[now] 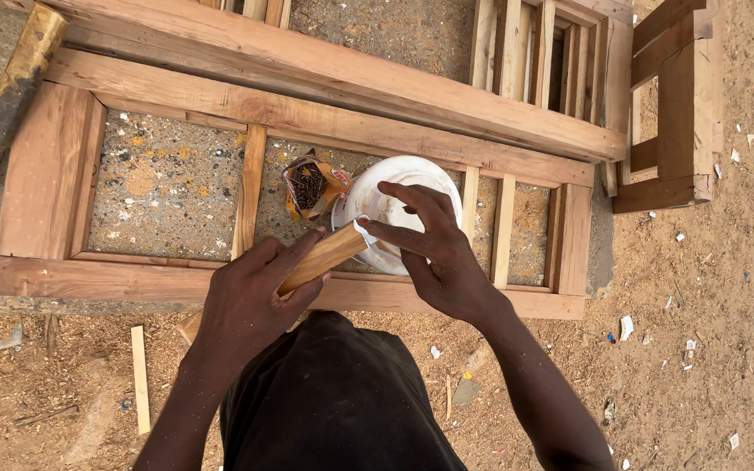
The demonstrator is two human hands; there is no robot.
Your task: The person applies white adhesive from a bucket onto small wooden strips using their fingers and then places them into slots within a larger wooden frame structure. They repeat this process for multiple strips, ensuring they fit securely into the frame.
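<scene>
**Wooden slat held slantwise over the frame**

Just below the middle of the frame, the left hand [250,292] is wrapped around a short wooden slat [325,255], fingers curled over its lower part. The slat's long axis runs on a diagonal, from lower left up to upper right, and its upper end points toward a white plastic tub [399,187] sitting inside the wooden frame [298,118]. That upper end carries a smear of white stuff. The right hand [438,253] meets it there: thumb and a fingertip pinch at the slat's tip, the other fingers fanned out above the tub's rim.

Left of the tub lies a torn orange packet [311,187] full of dark nails. A hammer [2,109] rests along the upper left edge, its handle tilted. More wooden frames [674,96] stand at the upper right, and a thin loose strip [140,377] lies on the sawdust-strewn ground at lower left.
</scene>
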